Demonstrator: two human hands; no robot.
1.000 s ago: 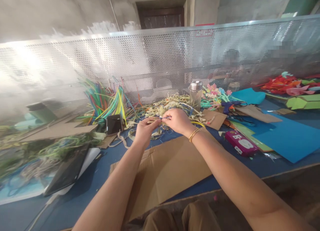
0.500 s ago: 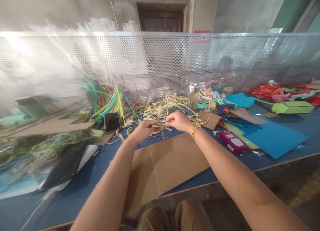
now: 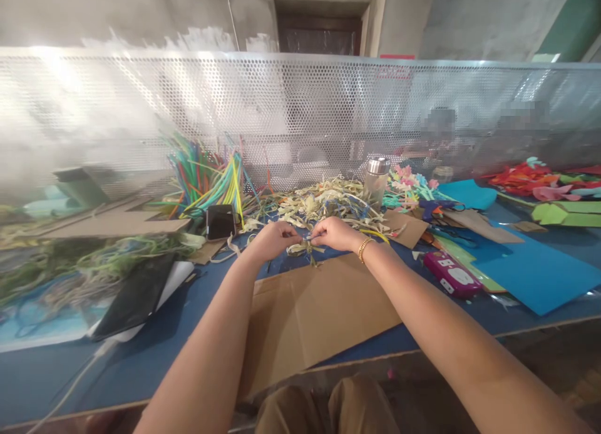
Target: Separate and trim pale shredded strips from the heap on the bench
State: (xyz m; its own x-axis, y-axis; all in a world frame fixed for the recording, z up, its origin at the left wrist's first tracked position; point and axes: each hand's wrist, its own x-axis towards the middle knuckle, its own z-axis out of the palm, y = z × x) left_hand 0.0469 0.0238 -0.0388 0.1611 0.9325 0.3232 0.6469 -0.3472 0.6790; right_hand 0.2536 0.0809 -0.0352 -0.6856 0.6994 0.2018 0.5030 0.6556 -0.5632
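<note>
Above the blue tabletop, a small bundle of pale yellow-green strips (image 3: pixel 310 250) hangs between my two hands, its loose ends drooping. My left hand (image 3: pixel 277 240) pinches it from the left, thumb and fingertips pressed together. From the right, my right hand (image 3: pixel 334 233), with a gold bracelet at the wrist, pinches the bundle close to its middle. The fingertips of both hands nearly meet; the exact spot they grip is too small to make out. Just behind lies a heap of similar pale strips (image 3: pixel 323 199). A flat cardboard sheet (image 3: pixel 319 315) lies below and nearer to me.
Colourful pipe-like stems (image 3: pixel 206 177) and a black phone (image 3: pixel 220 222) sit at left, beyond a dark tablet (image 3: pixel 136 296). A clear bottle (image 3: pixel 377 180) stands behind the heap. Rightward are a purple box (image 3: pixel 453 275) and blue sheets (image 3: pixel 539 271). A perforated metal screen (image 3: pixel 235 108) borders the table.
The view has shifted, so most things appear farther right. My hands have drawn closer to the bundle's middle from both sides, and its loose ends show more clearly below them.
</note>
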